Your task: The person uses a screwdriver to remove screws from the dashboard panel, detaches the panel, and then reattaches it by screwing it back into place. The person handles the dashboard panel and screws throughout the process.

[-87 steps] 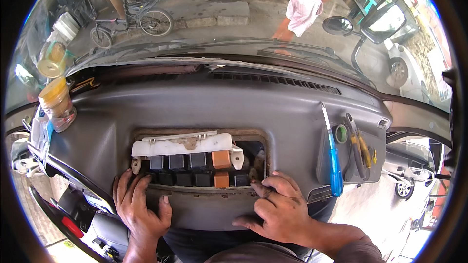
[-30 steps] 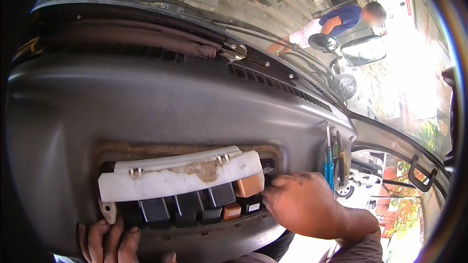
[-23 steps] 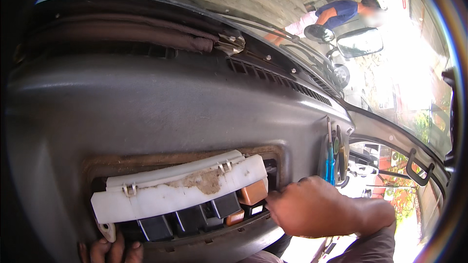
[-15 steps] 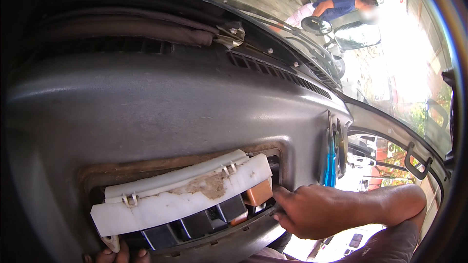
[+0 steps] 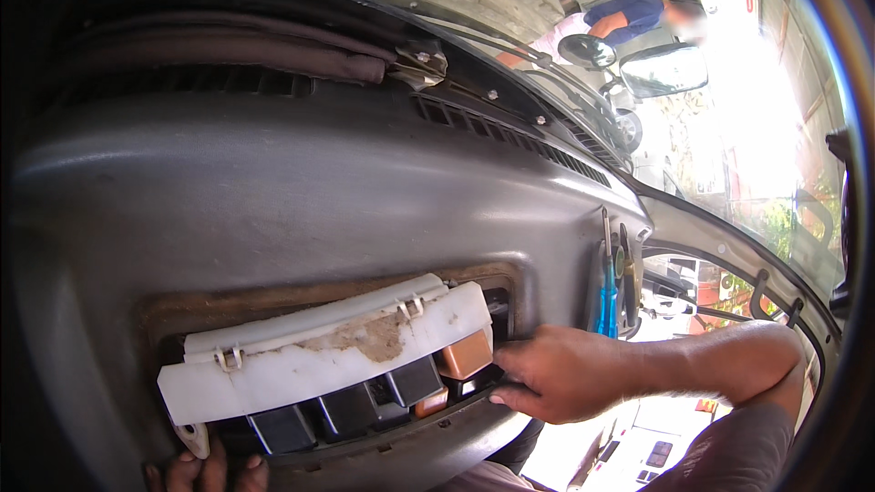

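Reaching in from the lower edge, left hand (image 5: pixel 211 474): only its fingers show, at the front lip (image 5: pixel 392 456) and right by the pale mounting tab (image 5: pixel 193 438); whether they pinch the tab cannot be told.
Right hand (image 5: pixel 565 374): half curled at the right end of the opening, thumb apart from the forefinger; the fingertips are partly hidden, so a grasp cannot be confirmed.
Relay box: sits tilted in the dashboard opening, between the two hands, its dirt-stained white cover (image 5: pixel 301 364) above a row of black relays (image 5: pixel 349 412).
Box's long axis: slants from lower left up to the right, one end toward each hand.
Nearer hand: the right at the end with the upper orange relay (image 5: pixel 466 355), just to that hand's left; the left at the tab end.
Dashboard (image 5: pixel 273 191): grey, spreading beyond the opening.
Tools: a blue-handled screwdriver (image 5: pixel 607 301) in the tray area, past the right hand.
Windscreen base: a rolled dark cloth (image 5: pixel 228 59) and a slotted vent (image 5: pixel 510 140).
Outside: mirrors (image 5: pixel 665 71) and a person (image 5: pixel 629 20) in a blue top.
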The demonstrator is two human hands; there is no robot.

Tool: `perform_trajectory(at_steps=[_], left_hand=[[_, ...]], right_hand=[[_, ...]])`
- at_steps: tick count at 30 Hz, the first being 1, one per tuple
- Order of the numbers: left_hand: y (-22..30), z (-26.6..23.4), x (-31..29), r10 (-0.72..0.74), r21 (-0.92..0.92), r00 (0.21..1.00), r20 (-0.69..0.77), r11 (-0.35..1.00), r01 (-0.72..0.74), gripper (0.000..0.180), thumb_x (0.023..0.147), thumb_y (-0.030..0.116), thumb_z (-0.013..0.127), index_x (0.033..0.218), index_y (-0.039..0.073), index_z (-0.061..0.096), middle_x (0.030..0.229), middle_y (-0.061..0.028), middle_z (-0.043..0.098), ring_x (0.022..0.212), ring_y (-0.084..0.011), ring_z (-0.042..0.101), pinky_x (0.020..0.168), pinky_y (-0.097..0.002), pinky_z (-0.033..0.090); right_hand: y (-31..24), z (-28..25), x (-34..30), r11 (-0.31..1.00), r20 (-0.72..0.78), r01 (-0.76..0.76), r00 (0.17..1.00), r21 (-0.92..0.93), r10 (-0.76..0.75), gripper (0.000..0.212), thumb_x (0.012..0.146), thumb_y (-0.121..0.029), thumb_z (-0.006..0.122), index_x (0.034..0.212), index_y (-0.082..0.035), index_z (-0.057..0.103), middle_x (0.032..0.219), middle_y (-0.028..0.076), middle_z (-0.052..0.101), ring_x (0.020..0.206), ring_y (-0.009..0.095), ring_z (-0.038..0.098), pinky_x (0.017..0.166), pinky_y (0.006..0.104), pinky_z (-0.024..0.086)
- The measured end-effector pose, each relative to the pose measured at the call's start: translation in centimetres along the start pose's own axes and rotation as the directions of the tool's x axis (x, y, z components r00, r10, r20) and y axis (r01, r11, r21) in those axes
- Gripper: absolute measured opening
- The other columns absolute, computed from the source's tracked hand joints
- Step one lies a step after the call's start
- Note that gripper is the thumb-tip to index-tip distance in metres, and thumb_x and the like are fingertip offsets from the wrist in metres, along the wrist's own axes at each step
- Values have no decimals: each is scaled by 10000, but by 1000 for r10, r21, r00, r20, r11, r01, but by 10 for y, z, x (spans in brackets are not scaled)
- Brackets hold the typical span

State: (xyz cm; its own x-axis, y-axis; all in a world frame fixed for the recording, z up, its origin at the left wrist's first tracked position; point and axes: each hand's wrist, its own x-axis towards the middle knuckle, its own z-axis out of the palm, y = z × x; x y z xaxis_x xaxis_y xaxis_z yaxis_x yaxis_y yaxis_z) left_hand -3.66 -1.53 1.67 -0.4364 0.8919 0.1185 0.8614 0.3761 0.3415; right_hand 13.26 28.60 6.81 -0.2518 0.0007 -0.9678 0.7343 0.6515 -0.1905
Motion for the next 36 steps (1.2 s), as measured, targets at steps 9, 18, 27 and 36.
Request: perform_trajectory(at_steps=[9, 18, 27, 36], left_hand=[[2, 5, -6, -30, -7, 998, -56, 1000, 30, 550, 980, 565, 743, 1220, 77, 824, 1252, -160, 795, 1180, -414, 708, 1124, -633, 495], [0, 3, -7, -35, -23, 999, -37, 999, 34, 547, 964, 567, 754, 1220, 90, 830, 1287, -157, 793, 1214, -404, 694, 1153, -625, 475], [-2, 3, -9, -46, -52, 999, -12, 998, 45, 545, 971, 576, 749, 1213, 96, 841, 1266, -144, 805, 1209, -390, 694, 1161, -615, 472], [2, 19, -16, -70, 40, 996, -52, 997, 72, 583, 901, 477, 725, 1162, -44, 734, 1231, -294, 753, 1352, -529, 609, 1209, -694, 410]], right_hand=[[-14, -26, -5, 967, -194, 26, 978, -252, -77, 327, 1074, -263, 658, 978, 35, 753, 886, 243, 758, 920, 461, 778, 864, 529, 625], [-17, -7, 7, 767, -210, 80, 939, -637, -273, 125, 878, -140, 719, 843, -46, 794, 827, 155, 785, 827, 364, 810, 737, 500, 654], [-23, 6, 14, 719, -217, 58, 934, -692, -284, 185, 877, -117, 701, 1009, 3, 752, 776, 160, 769, 811, 308, 810, 718, 469, 655], [7, 37, -27, 849, -643, -62, 682, -525, -348, 282, 970, -200, 775, 1171, -12, 710, 948, 150, 779, 872, 310, 791, 776, 436, 627]])
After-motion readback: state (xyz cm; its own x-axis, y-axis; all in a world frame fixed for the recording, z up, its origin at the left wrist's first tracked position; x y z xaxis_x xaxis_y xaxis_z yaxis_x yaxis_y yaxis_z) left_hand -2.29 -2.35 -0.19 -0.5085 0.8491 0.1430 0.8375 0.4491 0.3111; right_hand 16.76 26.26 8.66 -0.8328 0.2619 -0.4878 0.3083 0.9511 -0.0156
